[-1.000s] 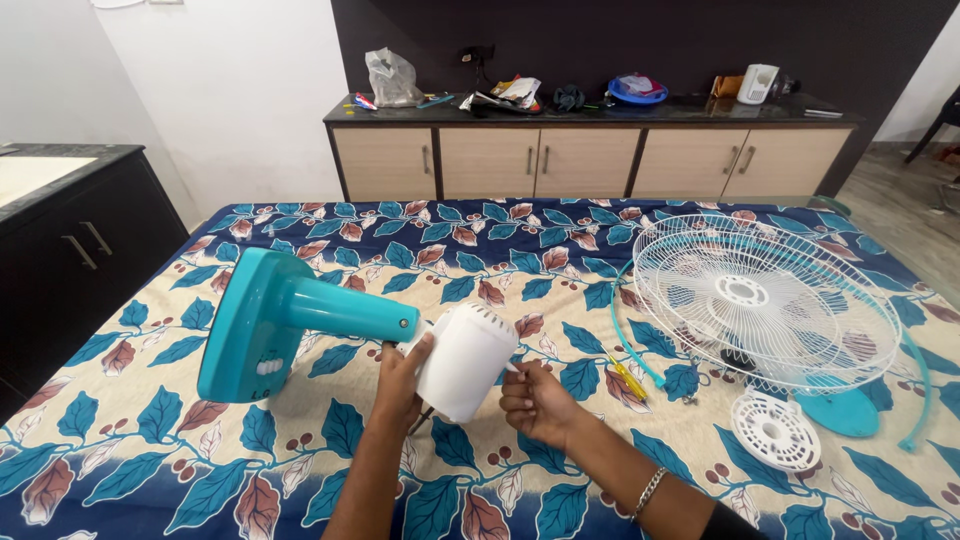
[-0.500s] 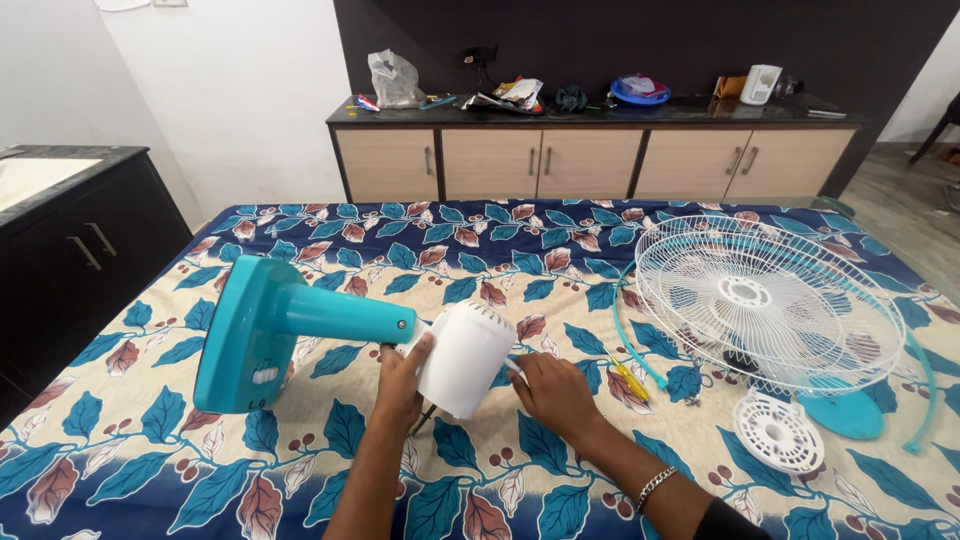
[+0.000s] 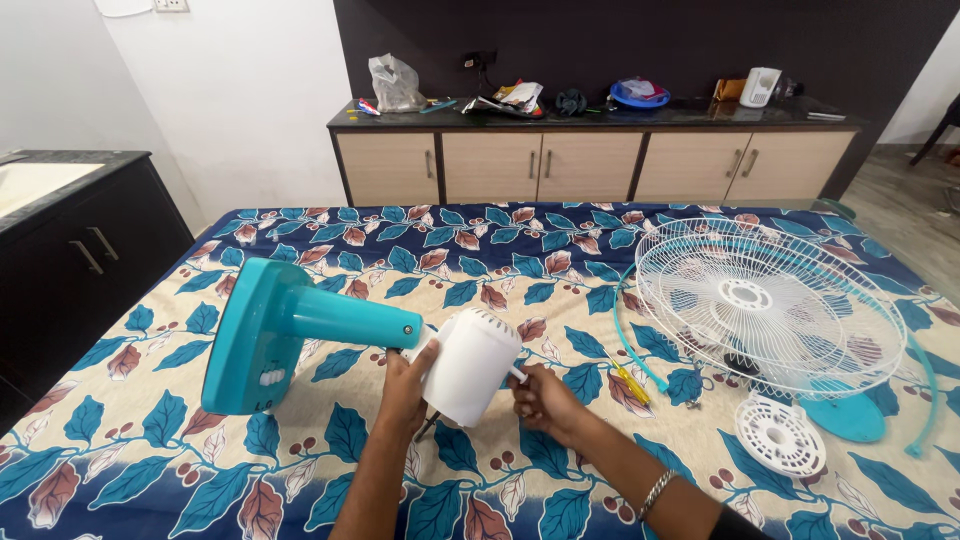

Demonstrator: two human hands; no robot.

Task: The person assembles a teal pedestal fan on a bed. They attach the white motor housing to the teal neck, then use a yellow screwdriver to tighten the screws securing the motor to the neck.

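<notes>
**poster1:** Head view, going left to right: black cabinet (image 3: pixel 70 250) at the far left, then the teal fan base (image 3: pixel 248 338) tipped on its side with its neck pointing right into the white motor housing (image 3: pixel 470 366). Left hand (image 3: pixel 405 390) is wrapped around the near side of the housing, propping it off the bedsheet (image 3: pixel 480 255). Right hand (image 3: pixel 543 400) is pinched shut on the little shaft sticking out of the housing's right side.

**poster2:** Risk, I'd guess: the heavy base hangs off to the left, so if that left grip loosens the whole thing could roll and yank the shaft from the fingers. Soft bedding is no steady support either.

**poster1:** Yep. Small yellow-handled screwdriver (image 3: pixel 630 380) lies just right of the hands and looks easy to lose in the leaf pattern. Further right: white wire fan guard (image 3: pixel 765 300), a round white vented cap (image 3: pixel 779 434), and a teal blade piece (image 3: pixel 845 412) under the guard's edge.

**poster2:** Room?

**poster1:** Long beige sideboard (image 3: pixel 590 165) against a dark wall, clutter on top.
</notes>
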